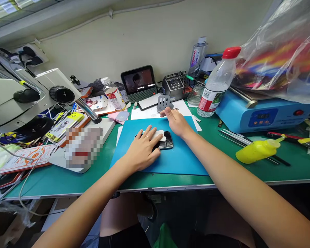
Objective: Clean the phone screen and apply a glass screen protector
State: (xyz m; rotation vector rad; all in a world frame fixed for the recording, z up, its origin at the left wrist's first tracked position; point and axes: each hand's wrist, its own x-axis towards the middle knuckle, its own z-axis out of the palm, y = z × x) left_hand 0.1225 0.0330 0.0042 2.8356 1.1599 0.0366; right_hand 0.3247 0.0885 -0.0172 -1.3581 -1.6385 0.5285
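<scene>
A dark phone-like device (168,142) lies on the blue mat (181,162), with a folded white tissue (160,133) on top. Across the tissue and device, my left hand (142,148) rests with its fingers spread; a ring is on one finger. Its thumb is by the device's near edge. My right hand (177,122) is raised just beyond the device's right end, thumb up and apart from the finger that shows. Nothing is visible in it, and its other fingers are mostly hidden. Just behind this hand stands a grey slotted holder (163,102).
A microscope (54,91) and stacked boxes stand left. Behind are a small screen (138,81), a drink bottle (113,94) and a soldering station (173,86). To the right are a red-capped bottle (214,86), a blue heating unit (237,106), tweezers and a yellow squeeze bottle (257,151).
</scene>
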